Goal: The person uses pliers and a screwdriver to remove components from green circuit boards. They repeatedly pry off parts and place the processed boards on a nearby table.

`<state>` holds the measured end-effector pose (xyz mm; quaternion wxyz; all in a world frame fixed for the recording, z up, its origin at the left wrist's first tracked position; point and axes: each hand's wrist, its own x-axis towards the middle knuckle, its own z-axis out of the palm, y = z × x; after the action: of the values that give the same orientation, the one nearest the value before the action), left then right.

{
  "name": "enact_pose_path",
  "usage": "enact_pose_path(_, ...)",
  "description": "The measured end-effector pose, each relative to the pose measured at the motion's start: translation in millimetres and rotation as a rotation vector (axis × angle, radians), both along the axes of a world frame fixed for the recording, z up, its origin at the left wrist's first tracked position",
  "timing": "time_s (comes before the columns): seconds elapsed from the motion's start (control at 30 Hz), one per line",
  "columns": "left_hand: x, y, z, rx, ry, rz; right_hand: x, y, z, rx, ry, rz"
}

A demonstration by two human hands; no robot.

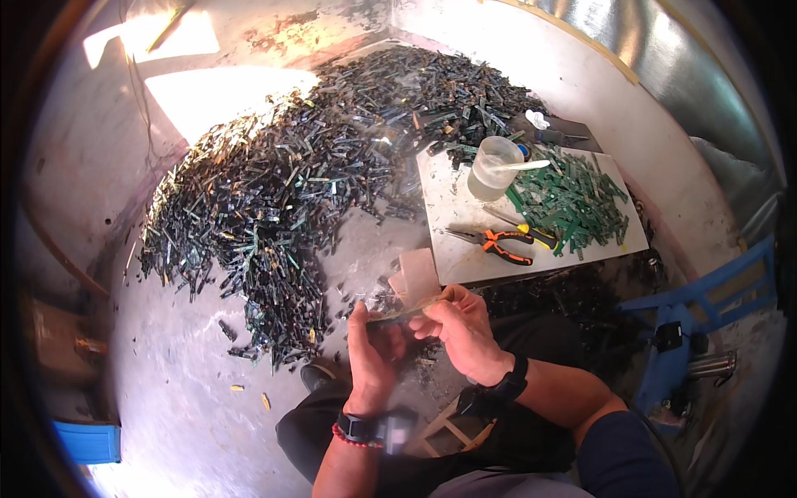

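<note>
A thin, narrow strip [398, 314] spans the gap between my two hands; it looks brownish, but its kind is hard to make out. My left hand [372, 353] pinches one end near the thumb. At the other end, the fingertips of my right hand [466, 332] close on it. Just beyond the strip are pale pinkish flat pieces [418, 278], overlapping each other. Pliers with black and orange handles [502, 242] lie on a white board [465, 267] ahead of my right hand, beside a tool with a yellow and black handle [535, 234].
A translucent plastic cup [490, 174] with a white utensil [523, 166] across it stands on the board beside a heap of green strips [573, 199]. A large pile of dark strips [332, 141] covers the floor ahead and left. A blue chair [664, 357] is at right.
</note>
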<state>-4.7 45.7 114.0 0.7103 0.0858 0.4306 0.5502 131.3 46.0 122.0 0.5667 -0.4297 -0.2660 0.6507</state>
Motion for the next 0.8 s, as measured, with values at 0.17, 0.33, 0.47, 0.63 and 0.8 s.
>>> enact_pose_path(0.17, 0.9, 2.9, 3.8, -0.097, 0.068, 0.074, -12.7, -16.3, -4.4, -0.004, -0.094, 0.050)
enact_pose_path(0.33, -3.4, 4.8, -6.8, -0.118, 0.158, 0.080, -18.0, -28.0, -10.0, -0.011, -0.036, 0.133)
enact_pose_path(0.47, 4.2, 4.7, -6.9, -0.086, 0.091, 0.014, -10.0, -16.6, -7.4, -0.065, -0.008, 0.066)
enact_pose_path(0.63, 7.6, 6.0, -10.8, 0.012, 0.018, -0.084, -2.2, -10.2, -0.1, -0.164, 0.033, 0.031)
enact_pose_path(0.8, 9.7, 6.6, -11.1, 0.035, 0.093, -0.088, -1.9, -11.2, -1.8, -0.176, 0.034, 0.063)
